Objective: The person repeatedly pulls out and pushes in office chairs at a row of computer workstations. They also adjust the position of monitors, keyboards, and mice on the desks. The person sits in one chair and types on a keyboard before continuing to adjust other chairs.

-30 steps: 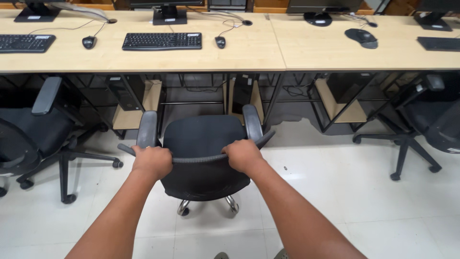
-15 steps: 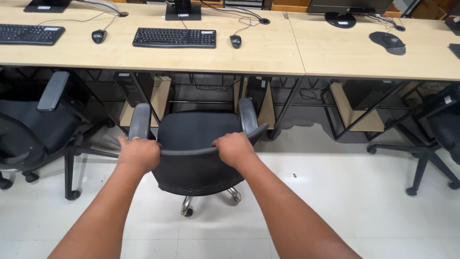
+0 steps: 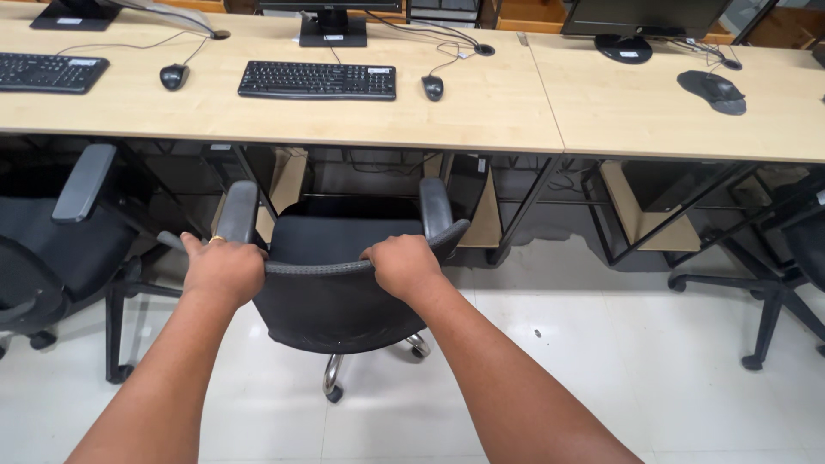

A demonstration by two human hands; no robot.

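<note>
Black office chair [image 3: 331,288] stands on the pale tiled floor [image 3: 601,361], seat facing the tabletop [image 3: 481,103], its front edge just under the tabletop's lip. Fingers of the left hand [image 3: 222,271] and the right hand [image 3: 402,265] are curled shut over the top rim of its backrest, one near each end. Judging by the grip, the chair is being steered toward the desk; a straight, even push from both arms would keep its casters tracking. Counted: three chairs in view, this one plus one at each side; two keyboards [image 3: 318,80], three mice [image 3: 432,86], three monitor stands.
</note>
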